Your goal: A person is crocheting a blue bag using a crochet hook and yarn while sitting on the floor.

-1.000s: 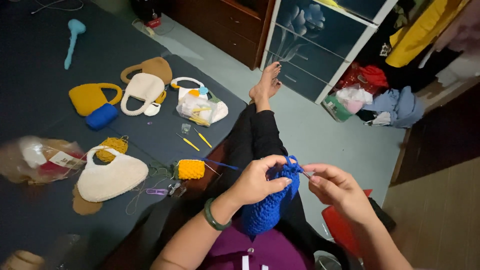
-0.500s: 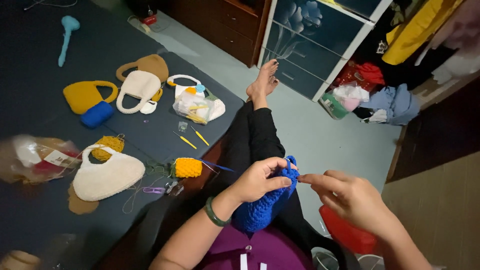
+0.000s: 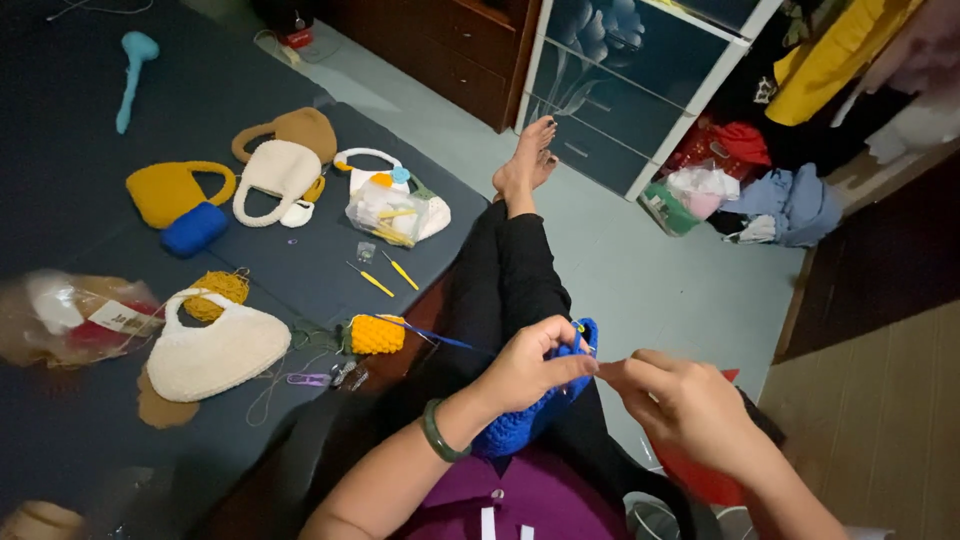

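My left hand (image 3: 530, 368) grips a blue crocheted piece (image 3: 520, 425) resting over my lap. My right hand (image 3: 680, 400) meets it at the piece's top edge, fingers pinched together on what looks like the blue yarn or a hook; it is blurred and I cannot tell which. A blue strand (image 3: 440, 340) runs left from the work toward a small yellow crocheted piece (image 3: 377, 334) on the mat. A green bangle (image 3: 436, 432) circles my left wrist. My leg in black trousers (image 3: 515, 270) stretches forward, foot bare.
On the dark mat (image 3: 310, 270) lie cream crocheted bags (image 3: 215, 350) (image 3: 275, 172), a yellow bag (image 3: 170, 190), a brown bag (image 3: 300, 128), a blue pouch (image 3: 195, 228), yellow hooks (image 3: 385, 275) and a clear bag of supplies (image 3: 390, 212). A drawer cabinet (image 3: 640, 80) and a clothes pile (image 3: 760, 190) stand ahead.
My right hand dipped lower and away from the blue piece, then returned to its top edge. My left hand keeps its hold. The view shifted slightly.
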